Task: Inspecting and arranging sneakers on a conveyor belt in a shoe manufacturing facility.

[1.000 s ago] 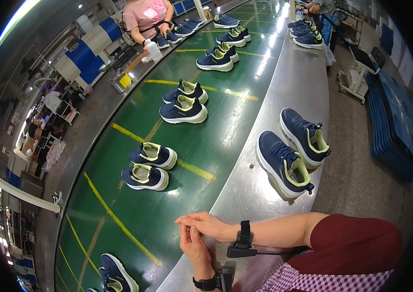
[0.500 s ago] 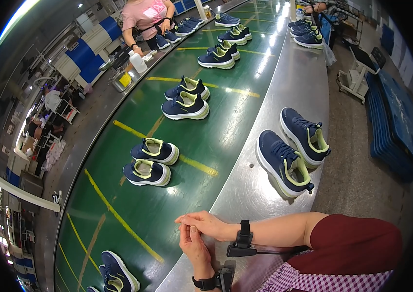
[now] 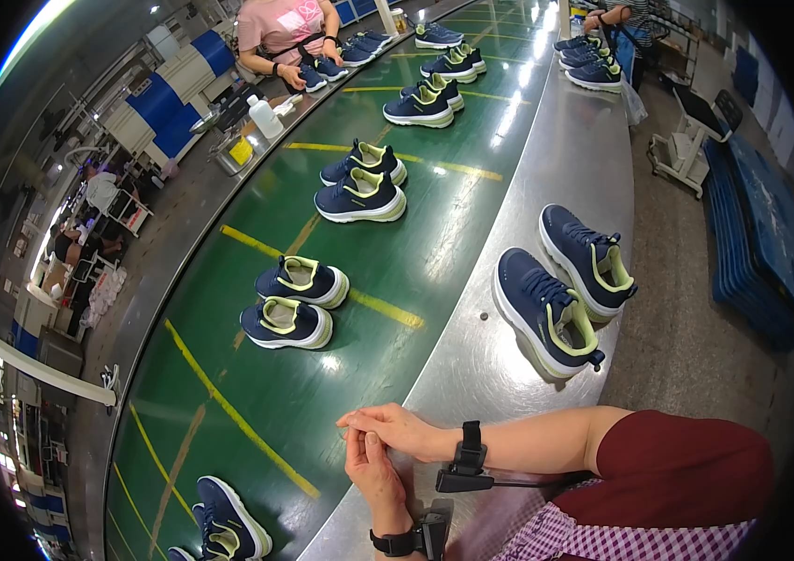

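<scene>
My right hand [image 3: 395,431] and my left hand [image 3: 378,475] meet over the near edge of the green conveyor belt [image 3: 322,397]. The right fingers lie loosely stretched across the left fingertips; no held thing shows between them, though the palms are hidden. Black straps with small boxes circle both wrists. To the right of my hands, a pair of navy sneakers with lime lining, the nearer sneaker [image 3: 546,313] and the farther sneaker [image 3: 586,260], stands on the metal ledge [image 3: 453,374]. Nearest on the belt is another navy pair, its front shoe [image 3: 286,323] left of my hands.
More sneaker pairs [image 3: 359,195] ride the belt between yellow lines; one shoe [image 3: 233,519] shows at the lower left. Across the belt a person in pink [image 3: 285,33] handles shoes near a white bottle [image 3: 265,118]. Stacked blue crates [image 3: 757,234] stand right of the ledge.
The shoes and yellow lines on the belt have shifted slightly up and right. The person in pink has moved a hand from the bottle to the shoes. My hands stay in place.
</scene>
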`<state>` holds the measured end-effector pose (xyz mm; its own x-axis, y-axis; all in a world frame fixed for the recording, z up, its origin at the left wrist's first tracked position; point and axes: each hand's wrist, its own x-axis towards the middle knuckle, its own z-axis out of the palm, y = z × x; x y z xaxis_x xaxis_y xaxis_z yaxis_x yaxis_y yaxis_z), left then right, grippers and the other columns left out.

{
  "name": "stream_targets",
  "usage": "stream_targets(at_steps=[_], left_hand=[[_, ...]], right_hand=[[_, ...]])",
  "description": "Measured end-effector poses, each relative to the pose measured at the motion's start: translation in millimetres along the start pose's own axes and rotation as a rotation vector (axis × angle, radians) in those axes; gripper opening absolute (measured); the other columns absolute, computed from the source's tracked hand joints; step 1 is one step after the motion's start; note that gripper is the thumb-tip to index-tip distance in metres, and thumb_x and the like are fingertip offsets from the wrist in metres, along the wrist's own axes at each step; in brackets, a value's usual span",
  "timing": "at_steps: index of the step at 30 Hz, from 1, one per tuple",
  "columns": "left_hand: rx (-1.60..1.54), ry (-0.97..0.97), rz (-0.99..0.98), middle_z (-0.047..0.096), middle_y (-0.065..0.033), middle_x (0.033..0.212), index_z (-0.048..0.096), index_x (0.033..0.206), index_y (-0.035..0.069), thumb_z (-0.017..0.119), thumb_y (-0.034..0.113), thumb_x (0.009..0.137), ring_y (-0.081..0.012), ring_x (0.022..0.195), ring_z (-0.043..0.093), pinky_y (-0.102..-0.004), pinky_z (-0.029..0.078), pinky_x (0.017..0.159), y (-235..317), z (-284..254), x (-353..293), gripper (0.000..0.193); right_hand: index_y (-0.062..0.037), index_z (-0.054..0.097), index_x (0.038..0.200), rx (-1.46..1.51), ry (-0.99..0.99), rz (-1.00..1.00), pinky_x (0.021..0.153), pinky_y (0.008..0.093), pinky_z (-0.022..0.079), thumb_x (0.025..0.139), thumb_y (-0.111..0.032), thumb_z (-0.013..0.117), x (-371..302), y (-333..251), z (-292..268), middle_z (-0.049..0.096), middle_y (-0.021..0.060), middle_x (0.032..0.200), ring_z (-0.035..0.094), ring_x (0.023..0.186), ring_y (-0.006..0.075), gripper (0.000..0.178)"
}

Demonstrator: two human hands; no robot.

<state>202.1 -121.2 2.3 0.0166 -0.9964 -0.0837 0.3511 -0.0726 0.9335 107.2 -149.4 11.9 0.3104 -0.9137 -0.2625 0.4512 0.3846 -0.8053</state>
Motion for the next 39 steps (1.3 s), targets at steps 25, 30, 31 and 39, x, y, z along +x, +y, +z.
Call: stream_targets(at_steps=[25,30,31,39], left_hand=[[-0.013,0.027,0.007,0.052,-0.0092,0.120,0.045,0.127,-0.005,0.051,0.012,0.096,-0.0175,0.111,0.054,-0.0290,0.045,0.096,0.5,-1.6,0.4,0.036],[-0.018,0.024,0.003,0.052,-0.0097,0.120,0.045,0.126,-0.005,0.050,0.012,0.096,-0.0175,0.110,0.054,-0.0289,0.046,0.095,2.6,-0.4,-0.5,0.035],[-0.018,0.022,0.005,0.052,-0.0098,0.120,0.045,0.126,-0.005,0.050,0.012,0.096,-0.0175,0.110,0.055,-0.0288,0.046,0.095,2.5,-0.5,-0.6,0.035],[-0.020,0.029,0.004,0.052,-0.0103,0.121,0.045,0.127,-0.004,0.050,0.012,0.096,-0.0178,0.111,0.054,-0.0294,0.045,0.096,1.8,0.2,-1.3,0.035]], right_hand=[[-0.0010,0.060,0.118,-0.010,-0.015,0.012,0.088,0.0247,0.043,0.097,-0.033,0.048,0.1,-2.6,2.0,0.063,0.0058,0.105,0.054,0.099,0.0110,0.040],[-0.0008,0.060,0.118,-0.026,-0.009,0.023,0.088,0.0253,0.043,0.097,-0.033,0.048,-1.6,-4.7,2.9,0.063,0.0063,0.106,0.054,0.100,0.0115,0.040],[-0.0007,0.060,0.118,-0.028,-0.009,0.019,0.089,0.0256,0.043,0.097,-0.033,0.048,-1.5,-4.3,2.8,0.063,0.0066,0.106,0.054,0.100,0.0118,0.040],[-0.0005,0.060,0.118,-0.033,-0.011,0.011,0.091,0.0261,0.042,0.097,-0.033,0.048,-0.9,-2.7,1.7,0.063,0.0078,0.109,0.054,0.104,0.0129,0.041]])
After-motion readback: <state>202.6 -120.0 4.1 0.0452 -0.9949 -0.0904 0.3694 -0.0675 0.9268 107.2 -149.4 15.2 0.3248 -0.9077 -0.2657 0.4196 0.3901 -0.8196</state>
